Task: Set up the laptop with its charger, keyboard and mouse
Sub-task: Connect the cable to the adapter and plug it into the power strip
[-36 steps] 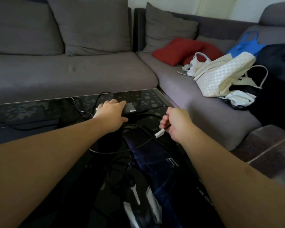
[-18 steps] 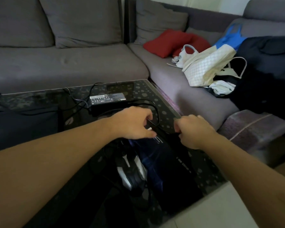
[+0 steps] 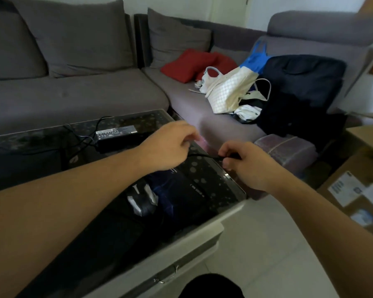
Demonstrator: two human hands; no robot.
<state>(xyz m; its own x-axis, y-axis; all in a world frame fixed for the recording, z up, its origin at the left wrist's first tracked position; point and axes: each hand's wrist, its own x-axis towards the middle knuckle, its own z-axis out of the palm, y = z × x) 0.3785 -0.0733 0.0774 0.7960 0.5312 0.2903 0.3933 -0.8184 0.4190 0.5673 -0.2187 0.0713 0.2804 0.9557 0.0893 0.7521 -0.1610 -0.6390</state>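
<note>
Charger cable (image 3: 199,156): we find it stretched between both hands above the right end of the glass coffee table (image 3: 235,208). The right hand (image 3: 244,163) has its fingers curled tight around the cable's free end; the left hand (image 3: 170,147) pinches the same cable a little way along it, fingers bent. The charger brick (image 3: 116,136) lies label-up on the table behind the left hand, its leads trailing leftward. A dark mouse (image 3: 141,197) sits just under the left forearm. We cannot make out the laptop or keyboard with confidence among the dark shapes on the table. We judge the step in hand to be freeing the charger lead. The next move calls for locating the laptop's power port and guiding the plug in squarely.
</note>
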